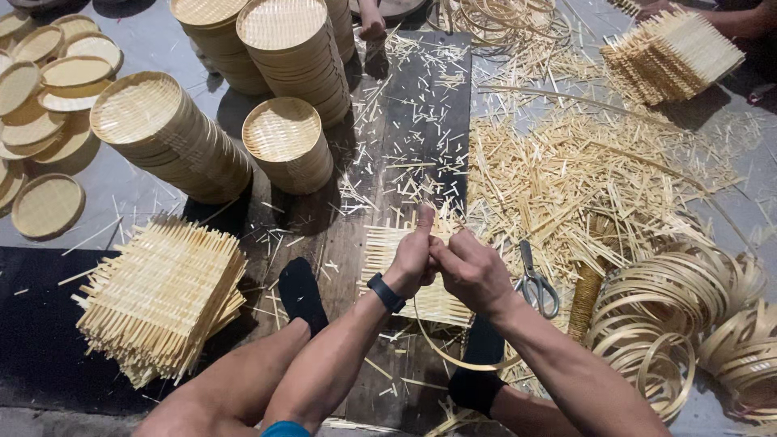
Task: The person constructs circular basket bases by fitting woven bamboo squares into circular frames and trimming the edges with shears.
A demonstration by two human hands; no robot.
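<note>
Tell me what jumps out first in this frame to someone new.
The two hands, left hand and right hand, meet at centre, working a square woven bamboo mat with a thin bamboo hoop curving below it. Tall stacks of round woven trays stand top left. Bamboo offcuts lie scattered to the right, with scissors beside the right hand and coiled bamboo hoops lower right.

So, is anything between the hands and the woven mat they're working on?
Nothing visible. The left hand and right hand are already on the woven mat, gripping its near edge together with a thin bamboo hoop. The scissors lie off to the right, clear of both hands.
</note>
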